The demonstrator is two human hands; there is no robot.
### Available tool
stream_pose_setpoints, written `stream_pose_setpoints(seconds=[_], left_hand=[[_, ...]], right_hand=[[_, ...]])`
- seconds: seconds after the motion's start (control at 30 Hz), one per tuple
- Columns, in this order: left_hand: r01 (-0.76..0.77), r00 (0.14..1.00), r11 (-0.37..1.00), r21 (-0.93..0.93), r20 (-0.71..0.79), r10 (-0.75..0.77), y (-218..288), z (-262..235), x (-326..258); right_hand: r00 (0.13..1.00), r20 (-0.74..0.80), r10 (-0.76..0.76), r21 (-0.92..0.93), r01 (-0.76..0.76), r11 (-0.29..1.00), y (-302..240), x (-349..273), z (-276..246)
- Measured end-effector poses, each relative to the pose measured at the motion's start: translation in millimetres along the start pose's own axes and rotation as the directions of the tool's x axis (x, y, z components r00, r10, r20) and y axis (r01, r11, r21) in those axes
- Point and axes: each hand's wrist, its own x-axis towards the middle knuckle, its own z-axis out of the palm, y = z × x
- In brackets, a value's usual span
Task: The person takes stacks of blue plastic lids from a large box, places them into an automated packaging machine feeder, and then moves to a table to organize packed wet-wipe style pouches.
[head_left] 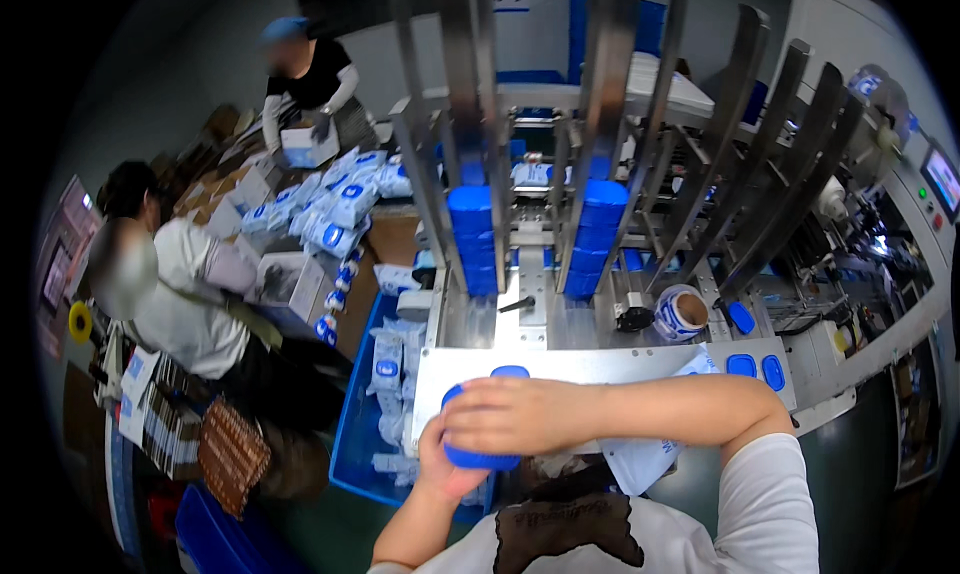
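Low in front of me, both hands are closed around a bunch of blue plastic lids (pixel 482 458). My left hand (pixel 445 464) grips them from the near left side. Across their top lies my right hand (pixel 515 414), its arm reaching in from the right and its fingers wrapped over them. Part of the lids is hidden by my fingers. Just beyond are two upright metal chutes, one with a left stack of blue lids (pixel 473 239), the other with a right stack of blue lids (pixel 594 239). The steel ledge (pixel 570 362) of the machine runs beneath my hands.
Loose blue lids (pixel 741 365) and a tape roll (pixel 682 311) rest toward the right. A pale blue film pack (pixel 645 464) hangs near my right arm. To the left stands a blue bin (pixel 350 449) of wipe packs. Two co-workers handle boxes beside a pile of packs (pixel 340 199).
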Motion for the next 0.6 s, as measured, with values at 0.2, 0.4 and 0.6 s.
stream_pose_setpoints(seconds=[0.2, 0.4, 0.6], left_hand=[[-0.040, 0.998, 0.995, -0.094, 0.051, 0.045, 0.8, -8.9, 5.9], [-0.237, 0.936, 0.904, 0.355, -0.164, 0.310, 0.3, -29.4, -8.4], [-0.567, 0.619, -0.292, 0.770, 0.632, 0.467, -19.5, -0.9, 11.2]], right_hand=[[0.844, 0.010, 0.536, 0.182, -0.529, 0.829, 18.6, -13.7, -20.5], [0.444, -0.016, 0.896, 0.204, -0.876, 0.438, 19.2, -75.3, -31.2], [0.244, 0.014, 0.970, 0.489, -0.848, 0.206, -2.4, -95.4, -14.5]])
